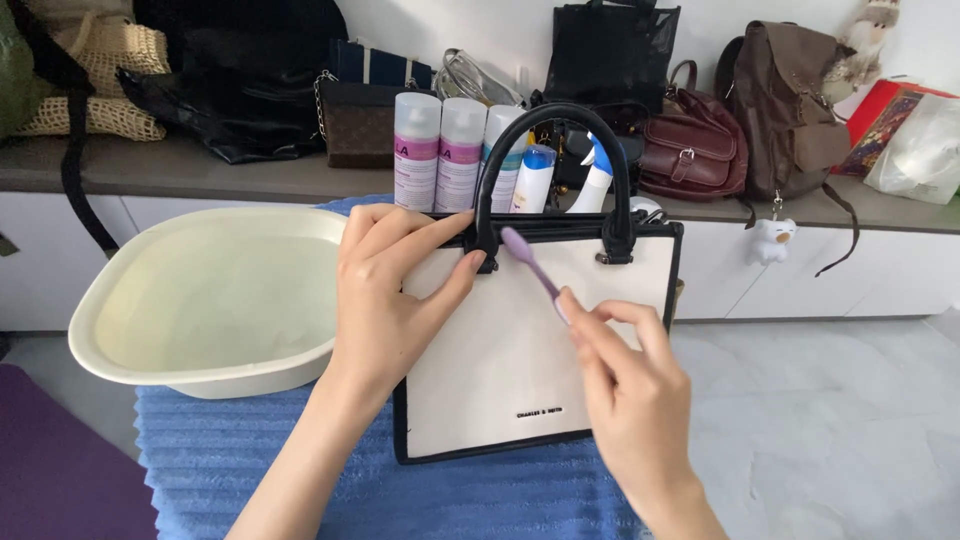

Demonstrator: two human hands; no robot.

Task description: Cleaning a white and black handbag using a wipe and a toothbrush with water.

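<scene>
A blue ribbed towel [300, 460] covers the surface, with a large cream plastic basin [200, 300] resting on its left part. Just right of the basin lies a cream canvas handbag with black trim and black handle [500, 370], flat on the towel. The left hand [385, 300] lies spread on the bag's upper left corner, fingers pressing near the handle base. The right hand [620, 385] pinches a purple toothbrush [530, 262], its head against the bag's top edge.
</scene>
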